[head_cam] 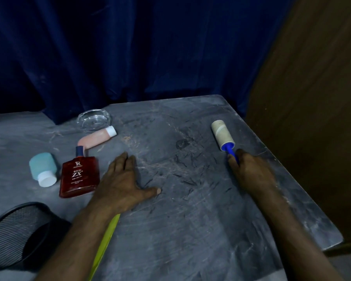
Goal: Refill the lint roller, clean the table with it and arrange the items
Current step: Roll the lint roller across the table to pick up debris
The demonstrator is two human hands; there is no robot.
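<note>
The lint roller [223, 135] has a pale roll and a blue handle. It lies on the grey table [190, 230] near the right edge, with my right hand [251, 172] shut on the handle. My left hand [123, 183] rests flat on the table, fingers spread, holding nothing. Dark hairs and lint [182, 165] are scattered between my hands. To the left lie a red perfume bottle [79, 176], a pink tube [97, 138], a light blue bottle with a white cap [43, 168] and a glass ashtray [94, 120].
A black mesh basket [14, 234] lies on its side at the near left. A yellow-green strip [104, 246] runs under my left forearm. A dark blue curtain [140, 53] hangs behind the table. A brown wooden panel [316, 118] stands to the right of the table edge.
</note>
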